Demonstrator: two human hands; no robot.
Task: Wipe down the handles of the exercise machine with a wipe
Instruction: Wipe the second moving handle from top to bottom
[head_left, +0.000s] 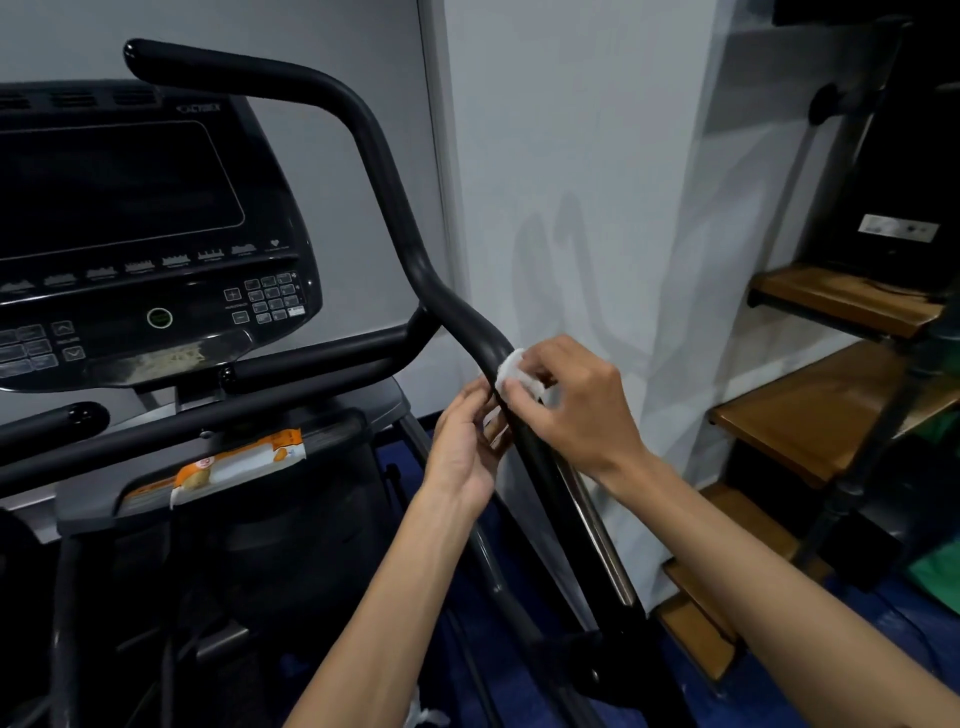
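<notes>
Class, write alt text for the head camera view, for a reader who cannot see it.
A person's right hand presses a white wipe against the black handle of an exercise machine, while the left hand holds the handle just below. The machine's console is at left; wooden shelves stand at right.

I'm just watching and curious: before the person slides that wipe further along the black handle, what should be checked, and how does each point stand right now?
1. Wipe is against the long handle: ok, it sits on the bar just below its bend.
2. Right hand has a grip on the wipe: ok, fingers curl over it.
3. Left hand steadies the handle: cannot tell, its fingertips reach the bar from the other side, contact unclear.
4. Path up the handle is free: ok, nothing hangs on it.
5. Wipe is still damp and clean: cannot tell.
6. Spare wipes are near: ok, an orange and white pack lies on the machine's ledge.
</notes>
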